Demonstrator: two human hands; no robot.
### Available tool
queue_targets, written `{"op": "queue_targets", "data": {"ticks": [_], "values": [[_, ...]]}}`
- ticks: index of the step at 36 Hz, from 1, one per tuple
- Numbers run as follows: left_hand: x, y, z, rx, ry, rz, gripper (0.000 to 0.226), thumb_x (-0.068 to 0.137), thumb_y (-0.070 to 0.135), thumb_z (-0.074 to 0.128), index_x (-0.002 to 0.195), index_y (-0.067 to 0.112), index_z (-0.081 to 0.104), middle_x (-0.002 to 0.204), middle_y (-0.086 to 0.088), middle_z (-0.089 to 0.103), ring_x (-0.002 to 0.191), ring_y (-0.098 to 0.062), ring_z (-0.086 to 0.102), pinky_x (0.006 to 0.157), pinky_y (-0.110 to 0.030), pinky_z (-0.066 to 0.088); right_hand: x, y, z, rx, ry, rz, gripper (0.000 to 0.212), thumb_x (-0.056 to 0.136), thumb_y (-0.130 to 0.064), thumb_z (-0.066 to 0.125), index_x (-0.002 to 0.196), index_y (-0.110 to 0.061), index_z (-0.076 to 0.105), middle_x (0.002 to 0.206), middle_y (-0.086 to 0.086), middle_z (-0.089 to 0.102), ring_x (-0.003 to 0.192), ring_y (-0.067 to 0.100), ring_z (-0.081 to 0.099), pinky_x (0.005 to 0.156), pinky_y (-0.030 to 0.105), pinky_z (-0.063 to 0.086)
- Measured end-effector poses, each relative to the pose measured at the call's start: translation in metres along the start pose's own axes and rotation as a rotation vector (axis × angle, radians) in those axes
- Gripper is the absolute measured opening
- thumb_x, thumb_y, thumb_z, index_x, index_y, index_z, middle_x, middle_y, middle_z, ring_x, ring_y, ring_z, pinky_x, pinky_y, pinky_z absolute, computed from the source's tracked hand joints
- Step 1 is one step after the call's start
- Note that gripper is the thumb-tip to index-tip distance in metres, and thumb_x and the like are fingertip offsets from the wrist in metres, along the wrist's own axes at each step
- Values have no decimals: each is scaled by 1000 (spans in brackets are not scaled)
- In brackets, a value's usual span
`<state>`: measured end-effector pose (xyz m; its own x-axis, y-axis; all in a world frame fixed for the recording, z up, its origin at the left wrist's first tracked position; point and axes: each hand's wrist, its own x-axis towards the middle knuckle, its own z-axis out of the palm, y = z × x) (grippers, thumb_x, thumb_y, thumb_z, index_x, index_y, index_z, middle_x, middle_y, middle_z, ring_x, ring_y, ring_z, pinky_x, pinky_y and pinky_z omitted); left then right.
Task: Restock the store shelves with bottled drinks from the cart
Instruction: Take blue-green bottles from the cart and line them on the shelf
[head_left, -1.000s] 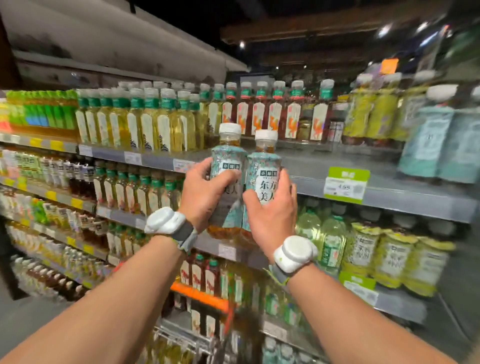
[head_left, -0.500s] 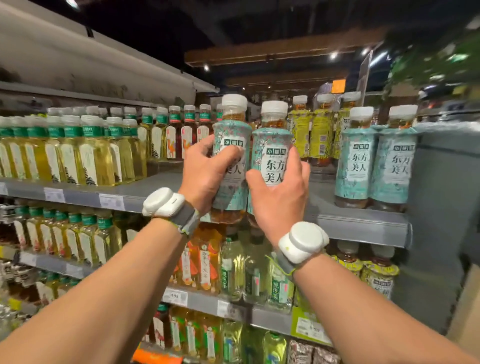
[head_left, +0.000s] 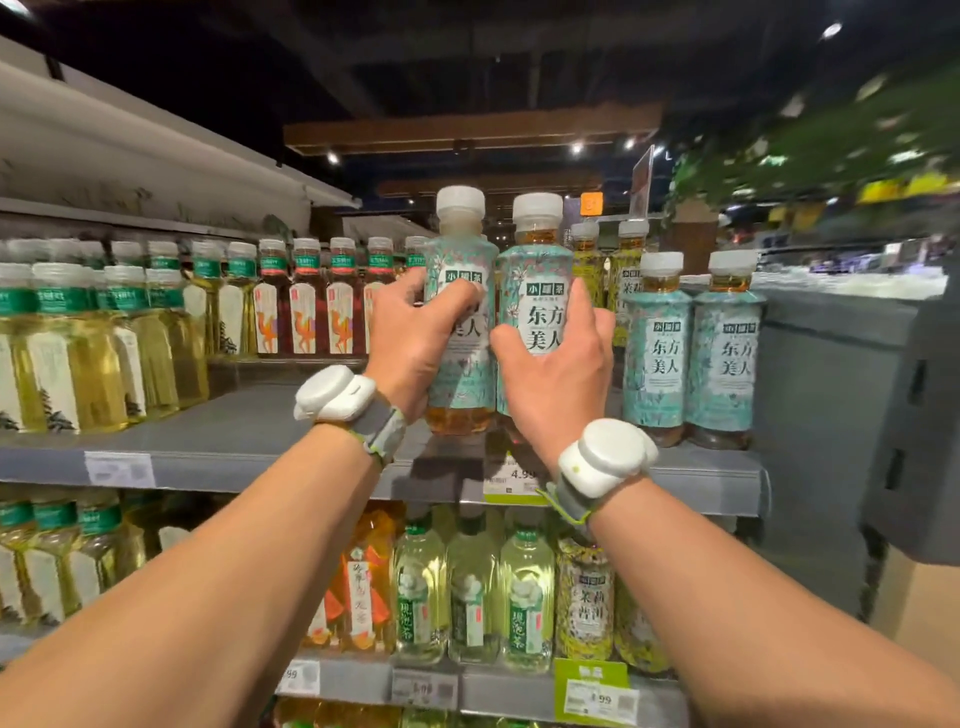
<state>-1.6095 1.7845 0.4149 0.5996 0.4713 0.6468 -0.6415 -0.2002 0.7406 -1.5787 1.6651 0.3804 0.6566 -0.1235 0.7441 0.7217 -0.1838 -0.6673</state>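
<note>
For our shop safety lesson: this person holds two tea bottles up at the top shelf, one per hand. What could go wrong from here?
1. The left hand grips the left bottle and the right hand the right bottle, each alone; either might slip and fall.
2. Two matching bottles stand close on the right; a careless set-down could knock them over.
3. A bottle's base might catch the shelf edge and tip.

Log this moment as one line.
left hand: grips left teal bottle | right hand: grips right teal bottle | both at upper shelf edge
</note>
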Motion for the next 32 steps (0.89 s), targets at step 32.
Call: {"op": "queue_targets", "data": {"ticks": [32], "values": [[36,-52,31,84,-244,-125,27,87,9,77,112,8,69,100,-4,78,91,-20,75,73,-27,59,43,61,-12,-234,-155,92,88,88,-38,68,159,-21,19,146,9,38,126,33,47,90,30,36]]}}
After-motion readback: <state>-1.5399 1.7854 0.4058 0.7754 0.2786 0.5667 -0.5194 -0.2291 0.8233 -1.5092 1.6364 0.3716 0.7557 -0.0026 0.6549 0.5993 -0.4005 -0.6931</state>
